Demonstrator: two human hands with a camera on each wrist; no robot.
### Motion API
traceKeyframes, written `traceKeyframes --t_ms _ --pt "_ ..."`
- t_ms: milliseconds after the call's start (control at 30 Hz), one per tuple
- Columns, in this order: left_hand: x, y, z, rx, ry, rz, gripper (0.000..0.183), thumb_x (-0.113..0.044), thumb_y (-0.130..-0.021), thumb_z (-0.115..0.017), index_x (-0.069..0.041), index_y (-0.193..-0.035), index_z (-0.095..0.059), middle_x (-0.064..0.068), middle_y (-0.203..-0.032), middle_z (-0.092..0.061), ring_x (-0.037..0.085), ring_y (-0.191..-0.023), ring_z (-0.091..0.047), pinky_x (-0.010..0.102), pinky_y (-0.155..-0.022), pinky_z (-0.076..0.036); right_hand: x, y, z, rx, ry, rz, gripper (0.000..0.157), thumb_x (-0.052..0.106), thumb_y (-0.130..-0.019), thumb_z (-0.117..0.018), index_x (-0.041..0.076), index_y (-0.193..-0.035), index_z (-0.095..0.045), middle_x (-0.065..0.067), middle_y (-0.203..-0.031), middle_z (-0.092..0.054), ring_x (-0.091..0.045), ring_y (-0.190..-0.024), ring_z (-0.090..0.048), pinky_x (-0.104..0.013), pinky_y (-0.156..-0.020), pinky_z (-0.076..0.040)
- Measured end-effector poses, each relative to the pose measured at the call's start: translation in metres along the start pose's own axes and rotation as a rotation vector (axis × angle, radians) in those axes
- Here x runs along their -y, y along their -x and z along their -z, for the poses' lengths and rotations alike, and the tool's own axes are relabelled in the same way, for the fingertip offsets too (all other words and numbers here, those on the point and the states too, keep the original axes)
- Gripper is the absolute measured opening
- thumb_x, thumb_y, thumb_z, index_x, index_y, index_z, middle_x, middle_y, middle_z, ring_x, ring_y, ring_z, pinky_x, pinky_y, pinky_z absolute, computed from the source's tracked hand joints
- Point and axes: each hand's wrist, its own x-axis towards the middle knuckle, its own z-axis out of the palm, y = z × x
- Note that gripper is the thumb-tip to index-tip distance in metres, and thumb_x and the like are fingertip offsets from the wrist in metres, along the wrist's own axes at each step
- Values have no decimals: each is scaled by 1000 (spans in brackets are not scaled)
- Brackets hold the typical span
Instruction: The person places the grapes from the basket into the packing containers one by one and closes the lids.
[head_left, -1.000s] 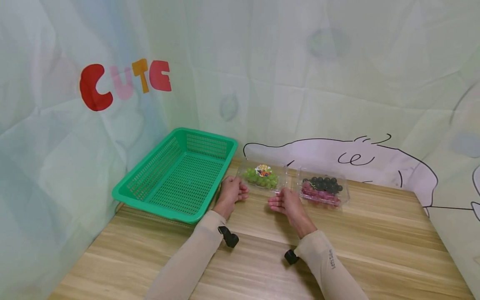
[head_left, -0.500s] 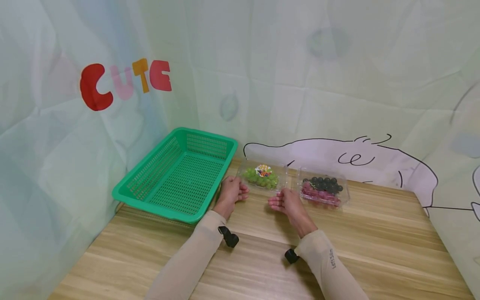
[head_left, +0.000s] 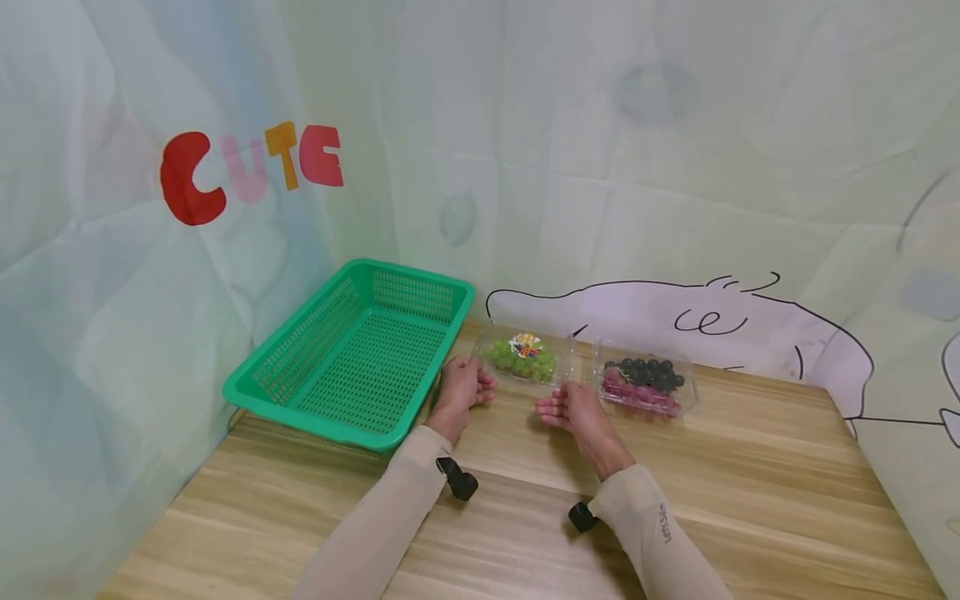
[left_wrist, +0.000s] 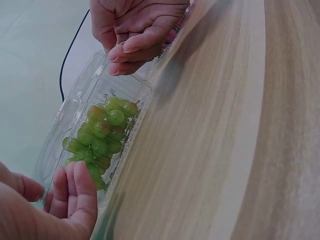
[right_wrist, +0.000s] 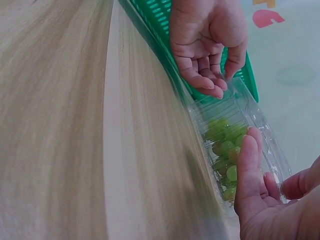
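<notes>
A clear plastic clamshell box [head_left: 566, 354] with green grapes [left_wrist: 100, 132] inside lies at the back of the wooden table, a printed sticker on its lid. My left hand [head_left: 459, 387] is at its left end, thumb on the far side and bent fingers in front. My right hand [head_left: 581, 412] holds the right end in the same way. Both wrist views show the box ends between thumb and fingers, though the exact contact is partly hidden. The lid looks closed. To the right lies a second clear box [head_left: 686, 404] with black grapes [head_left: 652, 371] and red grapes [head_left: 637, 396].
A green perforated plastic basket [head_left: 360, 437] stands at the left, close beside my left forearm. Printed cloth walls [head_left: 570, 167] bound the table at the back and left. Bare wood [head_left: 510, 517] lies between my forearms.
Both hands and the boxes keep their places. The head view has shifted very slightly, so everything appears a little lower.
</notes>
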Motion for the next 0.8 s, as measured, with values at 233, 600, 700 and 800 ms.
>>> traceKeyframes --t_ms 233,600,700,800 --pt "0 1 -1 -10 2 -6 14 -4 -98 -44 -6 -86 -50 5 -70 -59 12 -61 -63 26 -52 -57 -1 0 1 2 -1 3 28 8 -103 -27 -8 -106 -49 -16 -90 -72 -16 -75 -71 -32 -76 -62" --pt "2 1 -1 -17 -19 -20 12 -5 -99 -45 2 -92 -52 6 -72 -60 14 -65 -64 28 -54 -58 -3 -1 2 -10 0 6 27 7 -102 -27 -8 -105 -49 -12 -86 -72 -16 -74 -71 -30 -73 -62" --pt "2 1 -2 -20 -23 -29 12 -5 -100 -45 2 -93 -52 6 -73 -60 14 -66 -65 29 -56 -59 -1 -2 2 -9 1 8 27 8 -103 -28 -8 -105 -49 -12 -86 -72 -16 -74 -71 -30 -73 -62" --pt "2 1 -2 -29 -22 -36 13 -5 -100 -45 -1 -89 -52 7 -73 -60 15 -66 -65 29 -56 -59 -1 -3 1 -9 1 -1 27 9 -103 -28 -8 -106 -49 -11 -85 -72 -16 -73 -71 -30 -73 -62"
